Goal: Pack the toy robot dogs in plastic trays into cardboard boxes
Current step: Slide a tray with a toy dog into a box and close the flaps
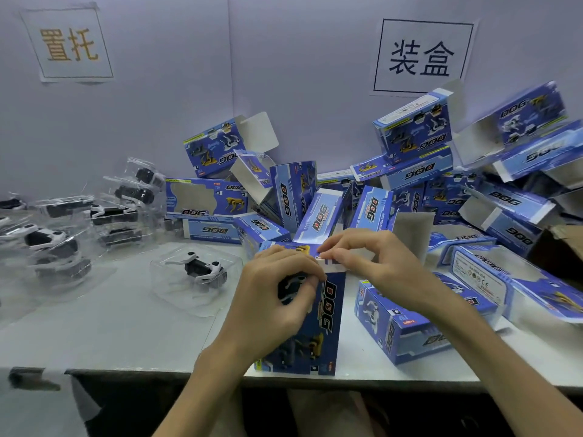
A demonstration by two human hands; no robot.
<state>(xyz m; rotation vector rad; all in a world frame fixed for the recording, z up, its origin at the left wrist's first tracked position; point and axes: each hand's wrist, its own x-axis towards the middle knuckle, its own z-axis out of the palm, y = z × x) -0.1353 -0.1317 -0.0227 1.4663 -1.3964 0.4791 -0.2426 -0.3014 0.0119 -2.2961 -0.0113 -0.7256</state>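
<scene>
A blue "DOG" cardboard box (328,323) stands at the table's front edge, its far end towards the pile. My left hand (271,298) grips its left side, with a black and white toy robot dog (291,287) showing under the fingers through the box window. My right hand (362,260) pinches the white end flap (331,261) at the box's far end. A second toy dog in a clear plastic tray (202,272) lies on the table just left of my left hand.
Several more trayed dogs (56,244) are heaped at the left. A big pile of open blue boxes (410,190) fills the back and right. One box (400,326) lies by my right forearm. The table's front edge (126,370) runs below.
</scene>
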